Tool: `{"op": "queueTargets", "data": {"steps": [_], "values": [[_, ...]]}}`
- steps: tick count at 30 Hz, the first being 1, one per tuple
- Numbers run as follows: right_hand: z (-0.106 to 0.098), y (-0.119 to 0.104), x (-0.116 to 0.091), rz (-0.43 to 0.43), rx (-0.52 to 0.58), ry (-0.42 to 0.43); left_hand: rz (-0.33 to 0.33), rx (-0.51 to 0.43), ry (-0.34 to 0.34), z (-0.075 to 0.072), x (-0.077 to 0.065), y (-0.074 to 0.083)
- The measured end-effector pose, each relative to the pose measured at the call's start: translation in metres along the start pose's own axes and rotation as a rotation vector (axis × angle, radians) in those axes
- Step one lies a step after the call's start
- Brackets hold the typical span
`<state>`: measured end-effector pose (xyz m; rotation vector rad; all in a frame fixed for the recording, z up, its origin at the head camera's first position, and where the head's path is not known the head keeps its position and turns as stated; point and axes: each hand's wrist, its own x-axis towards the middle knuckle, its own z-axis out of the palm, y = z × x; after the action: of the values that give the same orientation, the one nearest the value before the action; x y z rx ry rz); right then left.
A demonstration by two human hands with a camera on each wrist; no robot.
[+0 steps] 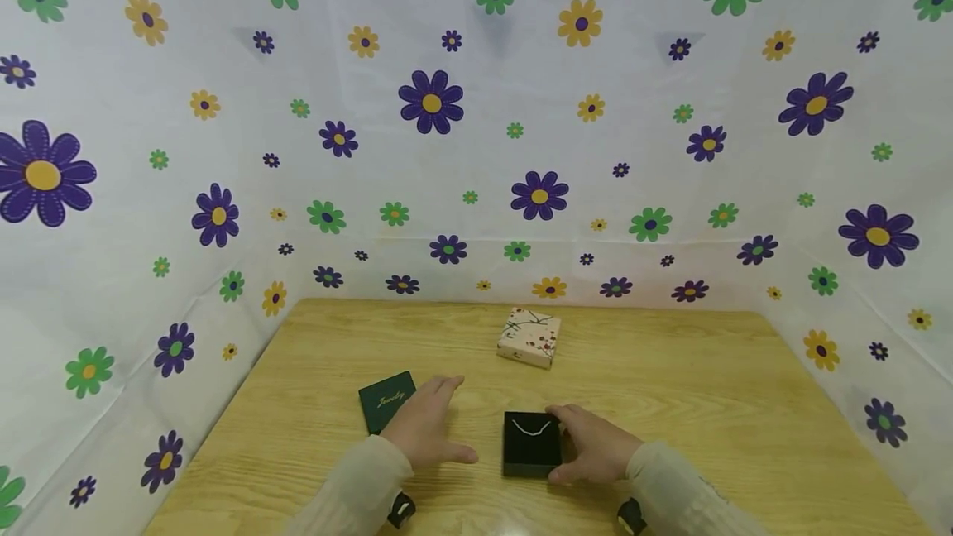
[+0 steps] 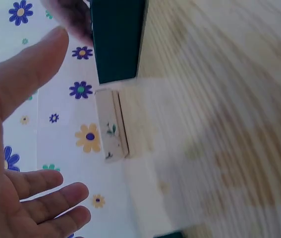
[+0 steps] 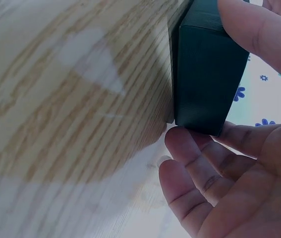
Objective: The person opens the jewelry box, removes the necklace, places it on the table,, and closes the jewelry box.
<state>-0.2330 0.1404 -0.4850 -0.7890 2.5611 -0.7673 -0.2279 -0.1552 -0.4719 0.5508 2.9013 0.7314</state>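
A small dark green jewelry box sits without its lid on the table, a silver chain lying on its black lining. My right hand holds its right side, thumb at the near corner and fingertips at the far one; the right wrist view has the box between thumb and fingers. To the left, my left hand is spread above the table, apart from the box and holding nothing. Partly hidden behind it lies the green lid, lettered "Jewelry" in gold.
Farther back on the wooden table lies a square cream box with a branch-and-blossom print. White cloth with printed flowers hangs at the back and both sides of the table.
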Motion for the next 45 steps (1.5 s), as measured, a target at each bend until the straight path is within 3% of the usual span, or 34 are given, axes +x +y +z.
{"op": "queueTargets", "data": {"steps": [9, 23, 34, 45], "values": [[0.001, 0.0, 0.001, 0.005, -0.002, 0.003, 0.059, -0.024, -0.067, 0.014, 0.011, 0.009], [0.004, 0.003, 0.004, -0.006, 0.007, 0.026, 0.08, -0.032, -0.132, 0.037, 0.027, 0.015], [0.004, 0.004, 0.003, -0.025, 0.004, 0.046, 0.115, -0.059, -0.117, 0.047, 0.03, 0.023], [0.006, 0.007, 0.003, -0.027, 0.004, 0.047, 0.11, -0.091, -0.124, 0.046, 0.03, 0.029]]}}
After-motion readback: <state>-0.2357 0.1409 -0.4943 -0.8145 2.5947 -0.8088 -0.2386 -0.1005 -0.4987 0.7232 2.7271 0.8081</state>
